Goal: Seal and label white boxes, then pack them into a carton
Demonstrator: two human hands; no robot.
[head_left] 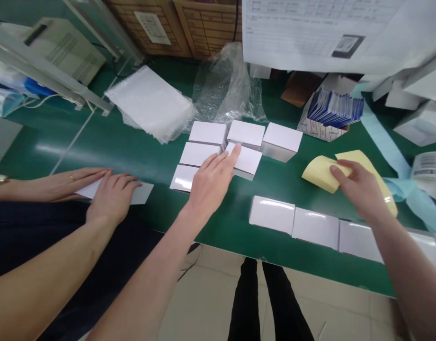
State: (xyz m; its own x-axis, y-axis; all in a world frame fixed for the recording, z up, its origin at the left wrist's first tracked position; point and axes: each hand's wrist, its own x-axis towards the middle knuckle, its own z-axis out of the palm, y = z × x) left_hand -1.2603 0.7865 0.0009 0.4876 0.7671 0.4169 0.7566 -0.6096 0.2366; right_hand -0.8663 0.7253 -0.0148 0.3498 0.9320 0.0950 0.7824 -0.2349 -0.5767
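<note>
My left hand lies over a group of small white boxes, its fingers stretched out. The index fingertip rests on a white box in the middle of the group. Other white boxes sit in rows around it, and the hand partly covers some of them. In my right hand, a yellow paper strip is pinched between thumb and fingers. It curls up from the table, and its far part bends down behind the hand. A line of white boxes runs along the table's front edge, partly under my right forearm.
At left, a co-worker's hands press on a white carton. Further back are a stack of clear bags, crumpled plastic and a box of blue-and-white packets. Light-blue tape trails at right beside a label roll.
</note>
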